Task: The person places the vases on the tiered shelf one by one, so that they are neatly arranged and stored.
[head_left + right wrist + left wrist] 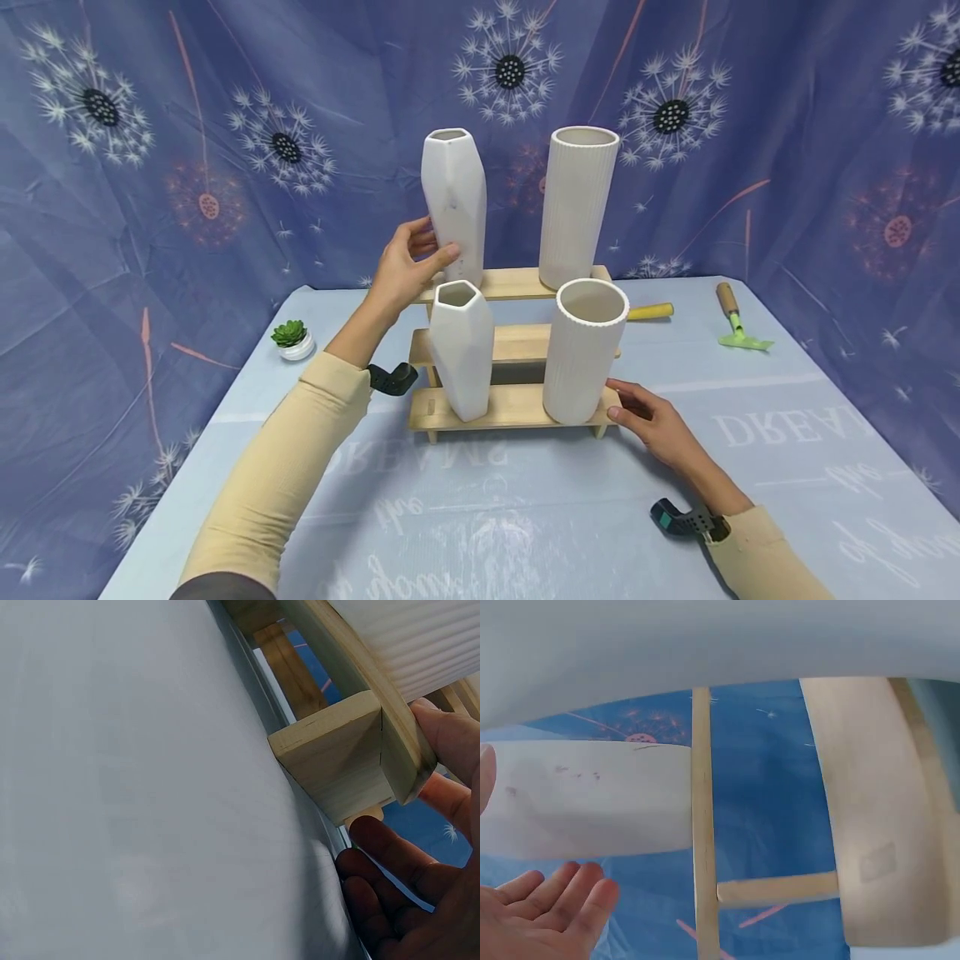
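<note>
A three-tier wooden plant stand (pixel 517 407) bears several white vases. On its top tier stand a faceted vase (pixel 459 200) at left and a ribbed cylindrical vase (pixel 576 208) at right. A second faceted vase (pixel 463 354) and a second ribbed vase (pixel 583 358) are on the lowest tier. My left hand (pixel 408 262) is at the upper faceted vase, thumb in front; in the left wrist view its fingers (pixel 562 907) lie extended, slightly apart from the vase. My right hand (pixel 660 425) pinches the right end of the lowest board (pixel 409 754) between thumb and index finger.
A small potted succulent (pixel 292 337) sits on the table at left. To the right lie a green hand tool (pixel 738 329) with a wooden handle and a yellow handle (pixel 651 312) partly behind the stand. A blue dandelion-print cloth (pixel 360 100) hangs behind the table.
</note>
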`<state>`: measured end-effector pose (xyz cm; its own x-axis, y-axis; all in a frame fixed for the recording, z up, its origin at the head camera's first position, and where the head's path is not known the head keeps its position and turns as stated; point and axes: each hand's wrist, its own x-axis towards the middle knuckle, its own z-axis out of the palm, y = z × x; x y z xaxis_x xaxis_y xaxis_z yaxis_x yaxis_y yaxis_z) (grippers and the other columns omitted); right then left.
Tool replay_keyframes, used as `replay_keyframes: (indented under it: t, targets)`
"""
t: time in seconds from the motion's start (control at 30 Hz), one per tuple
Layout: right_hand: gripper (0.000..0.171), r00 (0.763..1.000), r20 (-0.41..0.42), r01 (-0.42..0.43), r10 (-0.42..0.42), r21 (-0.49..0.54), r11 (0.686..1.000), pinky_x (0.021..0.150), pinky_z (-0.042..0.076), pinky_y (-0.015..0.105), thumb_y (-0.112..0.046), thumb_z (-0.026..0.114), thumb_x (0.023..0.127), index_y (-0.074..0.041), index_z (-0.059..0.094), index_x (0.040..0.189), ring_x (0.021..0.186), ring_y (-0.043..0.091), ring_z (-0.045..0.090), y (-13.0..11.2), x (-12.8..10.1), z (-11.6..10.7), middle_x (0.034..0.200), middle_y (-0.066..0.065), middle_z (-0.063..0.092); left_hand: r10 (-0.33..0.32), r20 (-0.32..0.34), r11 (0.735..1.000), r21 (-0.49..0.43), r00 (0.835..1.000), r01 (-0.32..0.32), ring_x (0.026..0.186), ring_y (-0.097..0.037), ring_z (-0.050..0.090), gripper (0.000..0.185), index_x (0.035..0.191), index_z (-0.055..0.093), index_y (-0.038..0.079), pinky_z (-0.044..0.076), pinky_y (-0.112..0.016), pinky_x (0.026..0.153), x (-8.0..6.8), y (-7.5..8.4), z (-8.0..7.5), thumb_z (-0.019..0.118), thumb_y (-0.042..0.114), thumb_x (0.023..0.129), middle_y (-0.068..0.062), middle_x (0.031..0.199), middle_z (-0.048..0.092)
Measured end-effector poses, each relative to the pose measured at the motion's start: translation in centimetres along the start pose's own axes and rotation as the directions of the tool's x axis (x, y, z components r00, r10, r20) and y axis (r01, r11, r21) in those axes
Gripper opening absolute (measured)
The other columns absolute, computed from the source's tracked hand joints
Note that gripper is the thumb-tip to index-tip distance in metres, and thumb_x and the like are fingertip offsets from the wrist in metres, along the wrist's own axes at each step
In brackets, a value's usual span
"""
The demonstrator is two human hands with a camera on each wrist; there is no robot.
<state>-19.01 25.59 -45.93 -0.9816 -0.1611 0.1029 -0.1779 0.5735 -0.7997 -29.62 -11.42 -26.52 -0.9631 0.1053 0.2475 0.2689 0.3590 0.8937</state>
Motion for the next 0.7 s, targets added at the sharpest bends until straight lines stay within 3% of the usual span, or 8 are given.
replay_keyframes:
  t: [0.17,0.37,0.5,0.7]
  targets:
    - [0.05,1.0,-0.004,-0.001,0.001,-0.005,1.0,0.094,0.046,0.042,-0.035,0.059,0.093,-0.019,0.047,0.138,0.118,0.033,0.055,-0.1,-0.3,-0.1,0.132,0.017,0.055,0.065,-0.041,0.998,0.028,0.997,-0.064,0.129,-0.023,0.046,0.068,0.144,0.032,0.012,0.038,-0.041,0.107,-1.8,-0.8,-0.8,0.061,0.042,0.09,-0.009,0.14,0.046]
    - [0.05,1.0,-0.004,0.002,-0.002,0.002,1.0,0.091,0.047,0.027,-0.033,0.06,0.093,-0.02,0.047,0.139,0.117,0.031,0.056,-0.1,-0.4,-0.4,0.132,0.017,0.056,0.14,-0.075,0.988,0.069,0.987,-0.135,0.129,-0.027,0.045,0.057,0.142,0.034,0.008,0.035,-0.043,0.108,-4.3,-2.3,-1.6,0.053,0.035,0.096,-0.014,0.139,0.046]
    - [0.05,1.0,-0.003,0.003,-0.003,0.009,1.0,0.089,0.045,0.02,-0.033,0.06,0.093,-0.02,0.047,0.139,0.117,0.03,0.056,-0.1,-0.5,-0.4,0.132,0.016,0.056,0.157,-0.082,0.986,0.074,0.984,-0.151,0.13,-0.029,0.044,0.054,0.142,0.035,0.007,0.034,-0.045,0.109,-5.7,-3.3,-1.9,0.051,0.032,0.097,-0.015,0.139,0.045]
    - [0.049,1.0,-0.004,0.003,-0.003,0.011,1.0,0.089,0.045,0.019,-0.032,0.06,0.093,-0.021,0.047,0.139,0.116,0.027,0.056,0.0,-0.6,-0.4,0.132,0.015,0.057,0.138,-0.087,0.99,0.052,0.987,-0.134,0.131,-0.03,0.043,0.051,0.142,0.035,0.006,0.034,-0.047,0.109,-7.8,-4.5,-2.0,0.051,0.026,0.098,-0.015,0.141,0.044]
